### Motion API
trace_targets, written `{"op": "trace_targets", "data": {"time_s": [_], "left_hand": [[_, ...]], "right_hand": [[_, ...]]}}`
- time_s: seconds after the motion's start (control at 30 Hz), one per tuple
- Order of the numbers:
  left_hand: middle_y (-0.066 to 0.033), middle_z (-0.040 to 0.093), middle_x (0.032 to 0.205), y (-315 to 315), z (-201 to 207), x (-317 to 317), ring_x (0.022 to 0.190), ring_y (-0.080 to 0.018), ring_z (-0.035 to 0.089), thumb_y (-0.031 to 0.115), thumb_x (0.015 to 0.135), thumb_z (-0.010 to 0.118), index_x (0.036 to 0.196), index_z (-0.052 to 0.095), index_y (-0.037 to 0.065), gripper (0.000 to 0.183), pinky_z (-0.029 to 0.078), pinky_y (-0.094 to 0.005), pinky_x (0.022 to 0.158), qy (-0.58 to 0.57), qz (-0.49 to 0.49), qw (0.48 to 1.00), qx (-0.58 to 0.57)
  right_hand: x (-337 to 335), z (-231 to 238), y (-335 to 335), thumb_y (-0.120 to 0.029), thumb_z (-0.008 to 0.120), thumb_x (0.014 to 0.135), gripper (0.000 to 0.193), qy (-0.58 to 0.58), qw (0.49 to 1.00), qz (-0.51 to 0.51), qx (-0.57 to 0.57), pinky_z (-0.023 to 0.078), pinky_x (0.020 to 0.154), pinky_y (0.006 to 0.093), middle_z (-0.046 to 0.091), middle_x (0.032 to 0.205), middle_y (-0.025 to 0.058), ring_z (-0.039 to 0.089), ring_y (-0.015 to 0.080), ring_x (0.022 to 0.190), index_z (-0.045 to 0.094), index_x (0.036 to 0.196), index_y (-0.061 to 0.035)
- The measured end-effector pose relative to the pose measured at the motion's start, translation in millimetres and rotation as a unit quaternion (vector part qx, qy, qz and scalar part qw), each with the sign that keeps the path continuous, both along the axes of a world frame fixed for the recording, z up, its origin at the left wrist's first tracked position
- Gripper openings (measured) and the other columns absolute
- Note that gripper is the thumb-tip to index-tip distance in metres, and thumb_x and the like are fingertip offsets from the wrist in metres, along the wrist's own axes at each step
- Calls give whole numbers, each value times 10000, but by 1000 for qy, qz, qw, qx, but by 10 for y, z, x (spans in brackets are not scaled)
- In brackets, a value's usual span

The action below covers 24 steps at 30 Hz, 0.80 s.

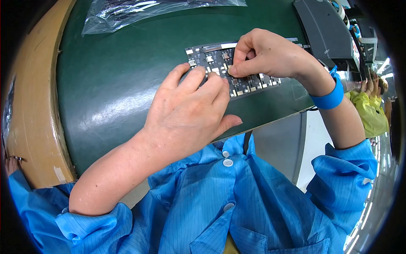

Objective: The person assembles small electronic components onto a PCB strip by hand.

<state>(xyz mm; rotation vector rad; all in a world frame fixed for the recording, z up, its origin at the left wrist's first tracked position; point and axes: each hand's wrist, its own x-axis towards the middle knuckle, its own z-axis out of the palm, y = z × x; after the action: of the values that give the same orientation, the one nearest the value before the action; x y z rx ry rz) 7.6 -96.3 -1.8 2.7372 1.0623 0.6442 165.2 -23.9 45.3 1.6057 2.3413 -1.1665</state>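
A black circuit board panel (242, 89) with rows of small pale and metallic parts lies on the green table. My left hand (188, 103) rests palm down over its left part, fingers slightly spread with their tips on the board and the thumb held out to the side. Above the middle of the panel is my right hand (268, 55), thumb and forefinger pinched together at the board's surface. Whatever is between those fingertips is too small or hidden to make out. A blue strap (332, 96) circles my right wrist.
Clear plastic bags (139, 12) lie at the table's (114, 76) far edge. A dark grey machine (325, 31) stands at the far right, with rolls of tape behind it. Brown cardboard (36, 106) borders the left side. Other people sit at far left and far right.
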Motion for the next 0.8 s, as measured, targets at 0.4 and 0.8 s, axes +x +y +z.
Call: {"op": "trace_targets", "data": {"time_s": [0.4, 0.8], "left_hand": [[-111, 471, 879, 4, 10, 6, 830, -252, 437, 305, 546, 608, 887, 507, 1, 468, 340, -372, 772, -8, -1, 1000, 2], [-106, 435, 909, 10, 3, 15, 845, -268, 407, 308, 557, 595, 939, 465, 8, 503, 335, -359, 758, -17, 9, 1000, -9]], "right_hand": [[-22, -12, 18, -160, 605, 586, 179, -38, 999, 6, -1, 333, 412, 193, 505, 502, 34, 447, 73, 458, 549, 566, 9], [-97, 48, 7, -106, 593, 541, 156, -35, 999, -19, -37, 376, 424, 245, 518, 514, 96, 481, 139, 444, 536, 559, 38]]}}
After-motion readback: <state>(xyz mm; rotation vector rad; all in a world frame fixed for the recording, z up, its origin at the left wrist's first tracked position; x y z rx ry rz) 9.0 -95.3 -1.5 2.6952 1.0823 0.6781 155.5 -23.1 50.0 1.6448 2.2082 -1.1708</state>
